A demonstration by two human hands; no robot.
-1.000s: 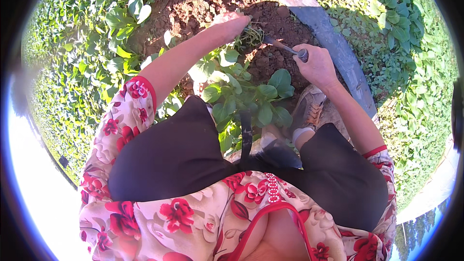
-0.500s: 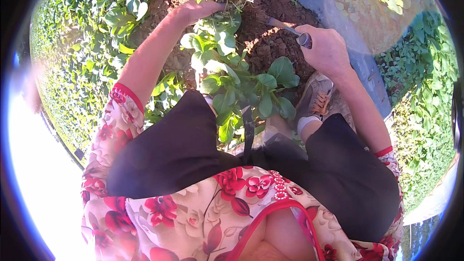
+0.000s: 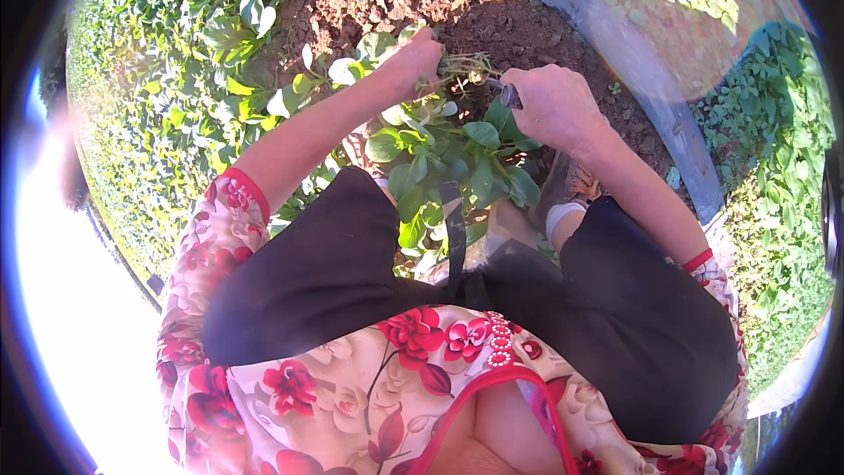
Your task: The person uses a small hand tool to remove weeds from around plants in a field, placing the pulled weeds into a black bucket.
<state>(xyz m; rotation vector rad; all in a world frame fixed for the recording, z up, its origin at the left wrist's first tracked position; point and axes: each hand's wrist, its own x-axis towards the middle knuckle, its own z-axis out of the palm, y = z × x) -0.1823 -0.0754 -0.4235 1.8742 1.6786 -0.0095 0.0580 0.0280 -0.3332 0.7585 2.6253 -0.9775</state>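
Note:
My left hand (image 3: 418,63) is closed on a leafy green plant. Its tangled pale roots (image 3: 470,66) stick out to the right, and broad leaves (image 3: 347,70) show on the hand's other side. In my right hand (image 3: 556,105) is a small hand tool with a dark round-ended handle (image 3: 511,95). The tool's metal shank reaches toward the roots; its working end is hidden among them, so I cannot tell whether it touches. Just below both hands, rooted-looking leafy greens (image 3: 479,154) spread between my feet.
Reddish-brown clumpy soil (image 3: 387,0) lies beyond my hands. A grey strip (image 3: 655,79) edges the bed on the right, with more low green plants (image 3: 765,132) past it. Dense greens (image 3: 158,114) cover the left. My right shoe (image 3: 563,189) is beside the plants.
My left hand has come nearer and to the right with the plant. The right hand has shifted slightly nearer and left, bringing the tool off the soil to the roots.

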